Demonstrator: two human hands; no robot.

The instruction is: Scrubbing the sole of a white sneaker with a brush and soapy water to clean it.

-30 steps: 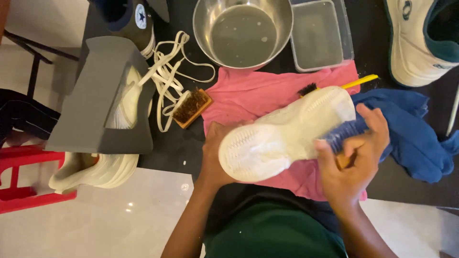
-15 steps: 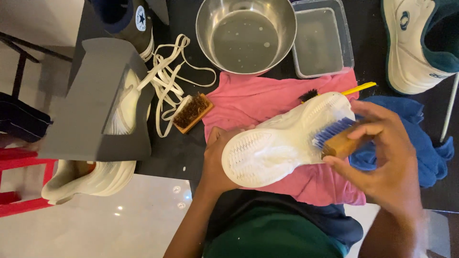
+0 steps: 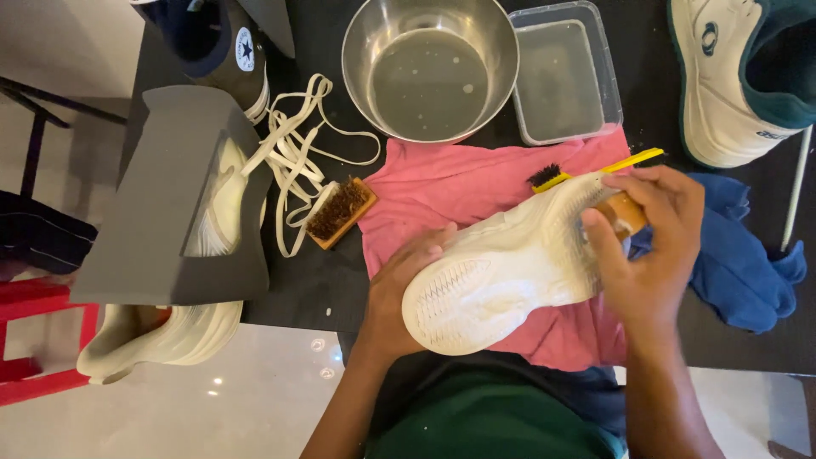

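Head view: my right hand [image 3: 650,246] is closing its grip around a wooden-backed brush [image 3: 622,212], pressing it against the white sneaker [image 3: 501,268]. My left hand [image 3: 406,289] is gripping the sneaker from beneath, sole up, over the pink cloth [image 3: 459,183] on the dark surface [image 3: 323,280]. A steel bowl [image 3: 429,64] of water is standing beyond; a blue cloth [image 3: 739,263] is lying to the right.

A black tabletop [image 3: 314,289] fills most of the view, and below its near edge lies a pale glossy floor [image 3: 170,416] with small glints of light. Left of the tabletop stands a red stool [image 3: 34,340], and above that a dark chair frame [image 3: 38,136] over the same pale floor.
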